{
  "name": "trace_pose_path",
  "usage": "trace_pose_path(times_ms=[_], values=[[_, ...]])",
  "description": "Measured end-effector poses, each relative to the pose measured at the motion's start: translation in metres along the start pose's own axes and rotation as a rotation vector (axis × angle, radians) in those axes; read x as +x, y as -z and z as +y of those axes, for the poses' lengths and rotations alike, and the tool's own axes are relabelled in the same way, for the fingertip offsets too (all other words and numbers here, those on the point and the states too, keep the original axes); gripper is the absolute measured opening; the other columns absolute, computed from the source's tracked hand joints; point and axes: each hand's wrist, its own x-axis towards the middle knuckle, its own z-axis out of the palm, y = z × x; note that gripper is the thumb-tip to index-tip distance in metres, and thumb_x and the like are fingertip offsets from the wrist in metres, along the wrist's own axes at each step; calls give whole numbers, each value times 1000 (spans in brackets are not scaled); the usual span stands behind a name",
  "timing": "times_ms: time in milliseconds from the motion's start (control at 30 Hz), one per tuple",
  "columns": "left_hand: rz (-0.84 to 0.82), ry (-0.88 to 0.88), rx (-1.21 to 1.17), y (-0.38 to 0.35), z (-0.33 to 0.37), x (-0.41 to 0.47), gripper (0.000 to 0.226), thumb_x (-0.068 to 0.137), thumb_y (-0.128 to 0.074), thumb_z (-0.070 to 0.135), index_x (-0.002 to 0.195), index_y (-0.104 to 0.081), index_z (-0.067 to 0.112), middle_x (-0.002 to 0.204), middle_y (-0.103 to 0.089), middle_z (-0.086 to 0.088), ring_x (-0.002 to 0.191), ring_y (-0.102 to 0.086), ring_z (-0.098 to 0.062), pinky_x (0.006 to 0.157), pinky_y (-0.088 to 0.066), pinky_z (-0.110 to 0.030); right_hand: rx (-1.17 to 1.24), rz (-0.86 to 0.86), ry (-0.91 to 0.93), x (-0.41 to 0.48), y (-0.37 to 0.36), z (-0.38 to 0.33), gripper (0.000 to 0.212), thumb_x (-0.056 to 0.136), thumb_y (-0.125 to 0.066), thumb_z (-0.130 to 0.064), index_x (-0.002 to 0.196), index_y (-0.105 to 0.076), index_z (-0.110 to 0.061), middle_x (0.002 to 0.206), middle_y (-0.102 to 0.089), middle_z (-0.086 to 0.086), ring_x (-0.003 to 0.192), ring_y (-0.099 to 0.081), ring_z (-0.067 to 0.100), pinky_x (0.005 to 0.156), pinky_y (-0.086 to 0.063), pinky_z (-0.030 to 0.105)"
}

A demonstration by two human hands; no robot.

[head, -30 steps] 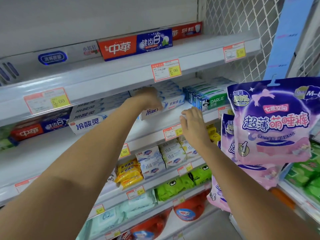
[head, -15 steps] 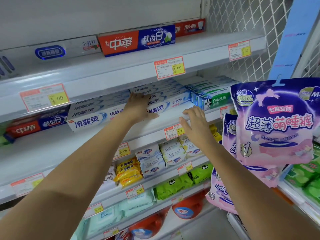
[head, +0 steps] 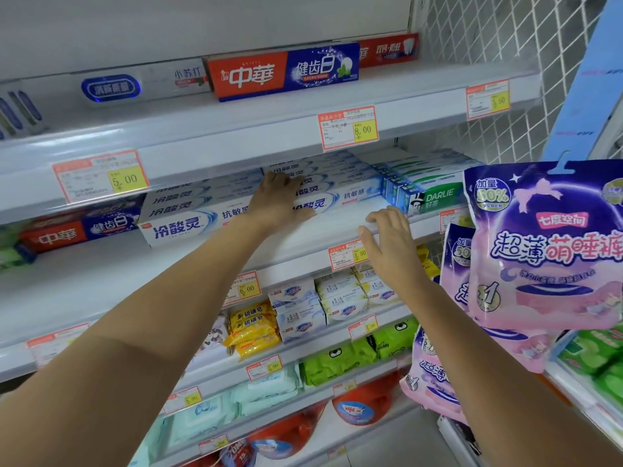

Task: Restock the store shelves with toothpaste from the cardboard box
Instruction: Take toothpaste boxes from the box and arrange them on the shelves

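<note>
Stacks of white-and-blue toothpaste boxes [head: 188, 220] lie lengthwise on the second shelf [head: 303, 244]. My left hand [head: 279, 200] rests flat against the front of these boxes, at the seam between the left stack and the right stack [head: 344, 193], fingers straight. My right hand [head: 387, 237] hovers open at the shelf's front edge, just right of the stacks and touching no box. Green-and-white Darlie toothpaste boxes [head: 431, 193] sit to the right. The cardboard box is out of view.
Red-and-blue toothpaste boxes [head: 283, 72] stand on the top shelf [head: 236, 129]. Soap and wipes [head: 303, 315] fill the lower shelves. Purple and pink hanging packs [head: 546, 244] crowd the right side beside my right forearm. A wire mesh panel [head: 488, 45] closes the shelf's right end.
My left hand drew back from deep among the boxes to their front face and now presses there. My right hand stayed near the shelf edge. The view shifted slightly.
</note>
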Motion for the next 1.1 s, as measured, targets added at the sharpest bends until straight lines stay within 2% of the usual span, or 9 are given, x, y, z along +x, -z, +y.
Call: trace_pose_path(times_ms=[233, 400, 533, 600, 667, 767, 867, 1000, 1100], values=[[1, -7, 75, -6, -2, -1, 70, 92, -48, 48, 148, -27, 11, 152, -29, -14, 141, -23, -30, 119, -10, -40, -9, -5, 14, 1, 1, 1, 33, 99, -42, -30, 119, -53, -5, 123, -48, 7, 131, -32, 23, 112, -23, 38], [54, -20, 8, 4, 19, -15, 64, 95, -49, 38, 145, -29, 5, 148, -36, -17, 138, -30, -30, 117, -14, -38, -28, -41, 35, 0, 3, 3, 40, 99, -40, -33, 122, -52, -2, 123, -48, 11, 126, -35, 24, 111, -27, 42], [256, -185, -368, 16, 59, -80, 43, 94, -52, 26, 133, -49, 7, 135, -52, -12, 124, -47, -25, 101, -35, -28, 66, -66, -12, -6, 9, -3, 45, 98, -48, -27, 138, -42, -8, 152, -28, 10, 141, -25, 24, 116, -24, 38], [331, -224, -564, 11, 72, -123, 31, 94, -51, 26, 118, -60, 7, 119, -61, -8, 110, -54, -16, 91, -40, -23, 82, 32, 85, -26, 12, -11, 41, 96, -51, -21, 135, -46, -8, 151, -29, 10, 137, -35, 21, 107, -36, 31], [342, -224, -694, -4, 76, -166, 25, 94, -51, 26, 100, -65, 7, 100, -65, -4, 93, -58, -11, 81, -44, -19, 102, 88, 149, -59, 9, -17, 30, 95, -51, -23, 119, -56, -6, 135, -45, 11, 122, -48, 17, 95, -42, 25], [194, -135, -798, -46, 68, -228, 28, 92, -50, 33, 85, -65, 10, 86, -65, 4, 80, -58, -5, 73, -47, -19, 100, -24, 68, -122, -8, -14, 36, 93, -46, -41, 79, -55, -9, 84, -56, 5, 77, -57, 18, 65, -45, 34], [-36, -6, -804, -104, 49, -285, 38, 88, -50, 45, 69, -62, 14, 76, -63, 6, 72, -60, -10, 68, -48, -30, -45, -172, -85, -190, -40, 3, 53, 89, -40, -57, 54, -34, -17, 47, -36, 3, 43, -39, 22, 45, -31, 30], [-293, 308, -649, -175, 23, -352, 45, 82, -62, 50, 49, -40, 29, 55, -49, 9, 56, -52, -17, 59, -45, -32, -151, -469, -350, -280, -94, 24, 59, 83, -33, -64, 46, -20, -20, 42, -29, 2, 47, -43, 21, 51, -26, 30], [-520, 501, -614, -229, 7, -395, 37, 83, -67, 45, 57, -52, 24, 66, -62, 4, 69, -61, -19, 69, -47, -31, -195, -738, -593, -345, -136, 42, 59, 93, -41, -59, 50, -26, -21, 49, -28, -4, 52, -38, 15, 59, -27, 28]])
